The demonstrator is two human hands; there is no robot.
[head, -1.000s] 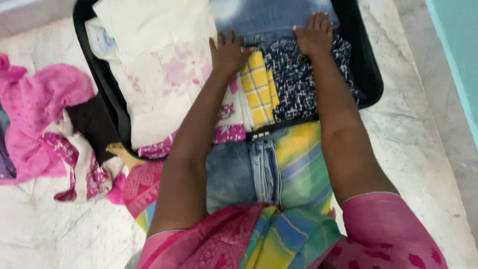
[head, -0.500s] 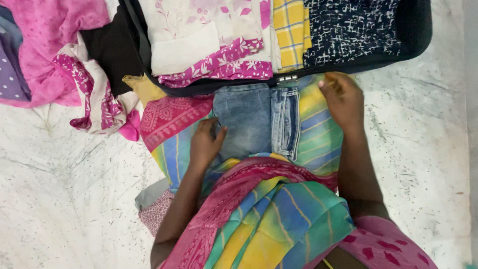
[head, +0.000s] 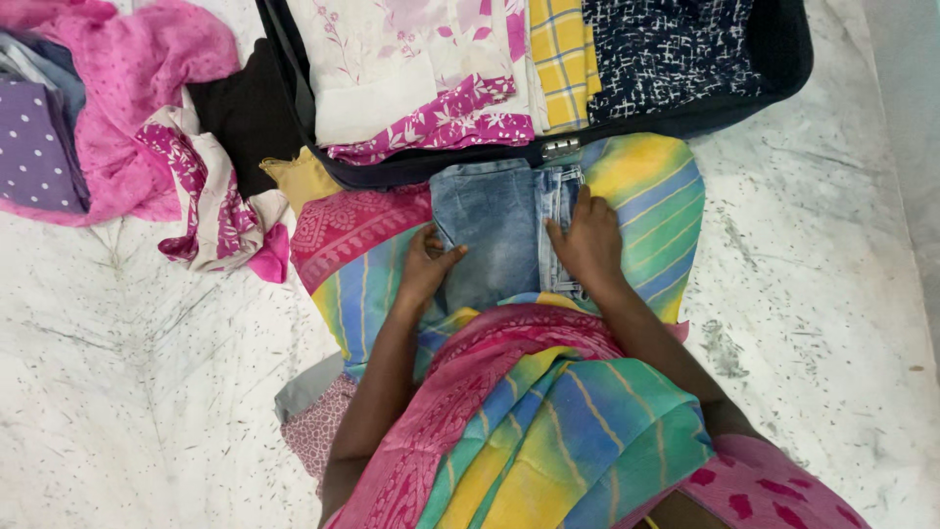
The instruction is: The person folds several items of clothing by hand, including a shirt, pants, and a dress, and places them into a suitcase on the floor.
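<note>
left hand: lay on the left edge of the folded jeans, thumb on top of the denim, other fingers curled under the edge, clamped on it.
right hand: rested flat on the jeans' right side over the waistband seam, fingers together and stretched out, pressing down, not gripping.
folded jeans: light blue denim, lay on the person's lap over a striped multicolour sari, just below the suitcase's near edge.
suitcase: black, open, on the marble floor, touching the lap at its near edge.
suitcase contents: white floral garment with pink border at left, yellow checked cloth in the middle, navy printed cloth at right, all folded side by side.
floor, top left corner: loose heap with pink cloth, purple dotted piece, black garment, beside the suitcase's left edge.
</note>
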